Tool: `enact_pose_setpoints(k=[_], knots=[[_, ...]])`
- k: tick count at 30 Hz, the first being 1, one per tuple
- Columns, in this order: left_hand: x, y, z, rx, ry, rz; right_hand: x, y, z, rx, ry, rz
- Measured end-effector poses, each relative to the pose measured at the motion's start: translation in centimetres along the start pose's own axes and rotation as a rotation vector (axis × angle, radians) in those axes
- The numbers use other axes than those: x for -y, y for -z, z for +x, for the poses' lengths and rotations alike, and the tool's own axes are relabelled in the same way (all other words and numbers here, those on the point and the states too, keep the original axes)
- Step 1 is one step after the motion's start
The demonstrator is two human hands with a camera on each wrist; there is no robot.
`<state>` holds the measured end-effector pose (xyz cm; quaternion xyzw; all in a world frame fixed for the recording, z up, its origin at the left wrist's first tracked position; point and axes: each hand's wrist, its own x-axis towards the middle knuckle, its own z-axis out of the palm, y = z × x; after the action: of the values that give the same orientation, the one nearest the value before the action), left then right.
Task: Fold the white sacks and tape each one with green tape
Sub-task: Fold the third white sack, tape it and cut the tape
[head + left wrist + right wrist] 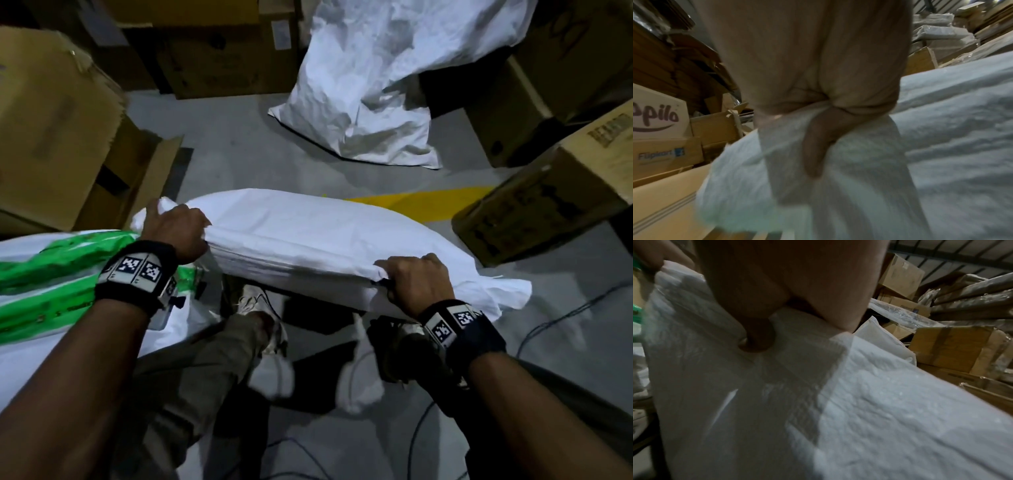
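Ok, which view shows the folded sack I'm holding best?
The head view: the whole folded sack shows, with left hand and right hand gripping its near edge. Each wrist view shows only blurred white fabric under the fingers.

Folded sack held between both hands over the floor, boxes ringing the space.

The folded sack [308, 240] spans between the left hand [178, 229] at its left end and the right hand [416, 281] at its right end, above the person's shoes [270, 342]. Just left of it, under the left forearm, lies a taped sack bundle [51, 284]. Beyond it on the floor [239, 154] lies a loose sack [376, 85]. Cardboard boxes stand far left [58, 130], behind [222, 51] and right [548, 205]; cables [565, 315] trail at the right.
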<state>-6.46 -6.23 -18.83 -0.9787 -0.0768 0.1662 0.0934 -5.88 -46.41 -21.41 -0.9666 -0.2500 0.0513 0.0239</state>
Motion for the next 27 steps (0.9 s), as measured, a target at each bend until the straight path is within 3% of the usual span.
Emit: enact_pose_setpoints(k=[2,5,11,14,19,21,24,27], knots=[[0.1,-0.1,-0.4,-0.016,-0.015,-0.02,-0.2,0.1,-0.2,0.067,0.021,0.01],[-1.5,-0.2,-1.3,-0.206,-0.153,-0.176,-1.4,-0.7,0.1,0.167,0.085,0.042],[-10.8,-0.5,-3.7,-0.409,-0.694,-0.357,-1.5,-1.7,1.0,0.25,0.095,0.122],[-14.4,-1.8,-4.4,-0.452,-0.718,-0.314,-1.1,-1.4,1.7,0.302,0.04,0.187],[-15.2,-3.3,-3.1,-0.456,-0.616,-0.264,-0.1,-1.8,2.4,0.371,-0.033,0.233],[-15.7,-3.1,-2.8,-0.389,-0.578,-0.273,0.4,-2.2,2.5,0.407,-0.082,0.268],[-16.1,-2.9,-2.5,-0.091,-0.478,-0.213,0.2,-2.8,2.3,0.442,-0.166,0.331],[-15.7,-2.7,-1.4,0.126,-0.398,-0.158,-1.6,-3.7,0.9,0.311,-0.206,0.255]])
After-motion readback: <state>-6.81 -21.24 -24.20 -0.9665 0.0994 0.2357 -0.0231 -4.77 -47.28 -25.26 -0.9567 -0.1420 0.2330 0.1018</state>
